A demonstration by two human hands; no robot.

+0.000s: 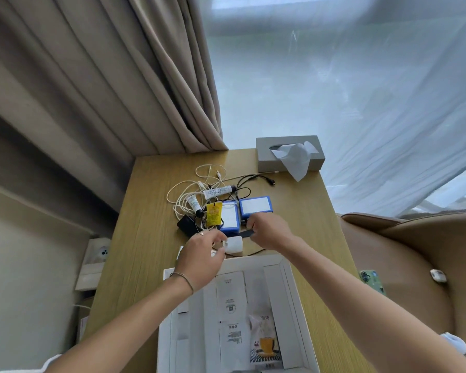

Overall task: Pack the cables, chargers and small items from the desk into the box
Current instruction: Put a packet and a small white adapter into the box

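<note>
Here the left hand (pixel 203 255) pinches a white charger (pixel 234 244) in curled fingers, just beyond the far rim of the open white box (pixel 288 292) on the bench (pixel 145 211). The right hand (pixel 269 231) grips a small black item (pixel 246 233) beside two blue packs (pixel 256 207). Tangled white cables (pixel 186 195) and tubes lie farther left.

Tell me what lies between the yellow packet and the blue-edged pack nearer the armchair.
In the head view, a second blue-edged pack lies between the yellow packet and the blue-edged pack nearer the armchair.
</note>
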